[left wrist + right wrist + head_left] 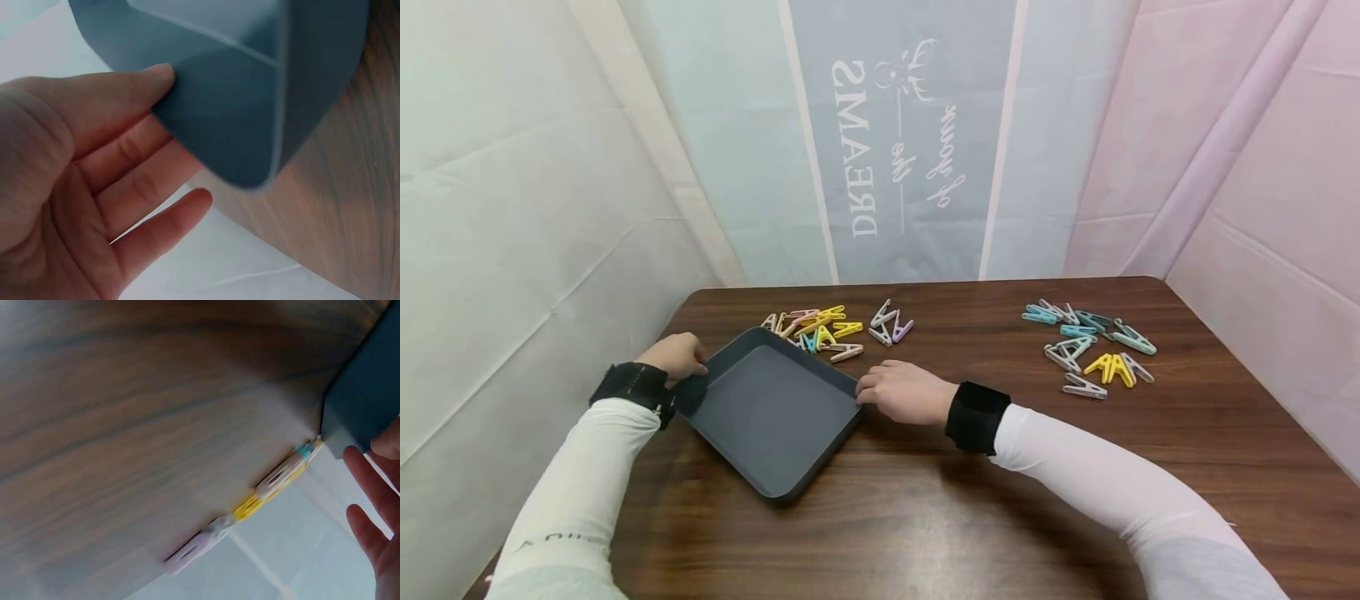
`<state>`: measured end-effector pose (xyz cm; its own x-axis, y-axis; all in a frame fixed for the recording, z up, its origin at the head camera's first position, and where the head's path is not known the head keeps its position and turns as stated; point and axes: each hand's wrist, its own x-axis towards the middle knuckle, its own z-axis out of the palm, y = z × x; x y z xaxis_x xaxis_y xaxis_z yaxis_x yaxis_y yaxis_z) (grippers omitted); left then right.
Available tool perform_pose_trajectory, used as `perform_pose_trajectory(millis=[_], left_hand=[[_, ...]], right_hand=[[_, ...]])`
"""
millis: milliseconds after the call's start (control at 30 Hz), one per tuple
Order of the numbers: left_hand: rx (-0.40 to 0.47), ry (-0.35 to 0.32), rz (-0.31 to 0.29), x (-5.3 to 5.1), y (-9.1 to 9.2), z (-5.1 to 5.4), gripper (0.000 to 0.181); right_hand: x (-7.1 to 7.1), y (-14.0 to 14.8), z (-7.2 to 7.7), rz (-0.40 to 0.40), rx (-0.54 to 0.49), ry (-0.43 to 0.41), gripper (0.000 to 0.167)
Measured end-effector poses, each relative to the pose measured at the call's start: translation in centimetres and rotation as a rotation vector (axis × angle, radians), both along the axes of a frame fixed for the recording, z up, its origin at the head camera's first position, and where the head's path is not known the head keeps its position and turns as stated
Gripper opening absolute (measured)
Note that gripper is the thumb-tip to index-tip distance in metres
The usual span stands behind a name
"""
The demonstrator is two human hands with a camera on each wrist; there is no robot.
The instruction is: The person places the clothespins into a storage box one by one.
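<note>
A dark grey rectangular tray (775,412) stands turned cornerwise on the left part of the brown table. At its left corner, my left hand (676,357) pinches the wall. The left wrist view shows the thumb inside the tray (219,131) and the fingers behind its wall. My right hand (906,392) holds the right corner by the rim; in the right wrist view part of that hand (382,487) is cut off by the frame. Just behind the tray lies a loose group of clothespins (820,323) in yellow, pink, beige and blue.
Grey and purple clothespins (891,325) lie at the back middle. Farther right is another spread of teal, grey and yellow clothespins (1078,342). Brown tabletop (925,517) extends in front. Fabric curtains (917,167) hang behind the table and along both sides.
</note>
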<state>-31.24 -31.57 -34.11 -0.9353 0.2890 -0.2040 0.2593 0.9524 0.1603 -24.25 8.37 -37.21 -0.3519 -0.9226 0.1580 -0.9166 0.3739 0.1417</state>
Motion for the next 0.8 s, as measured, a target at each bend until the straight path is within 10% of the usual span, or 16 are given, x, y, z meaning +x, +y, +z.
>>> perform_pose_trajectory(millis=[800], left_hand=[[0.178, -0.289, -0.145, 2.0, 6.5, 0.2, 0.037]], right_hand=[[-1.2, 7.0, 1.2, -0.249, -0.183, -0.258, 0.02]])
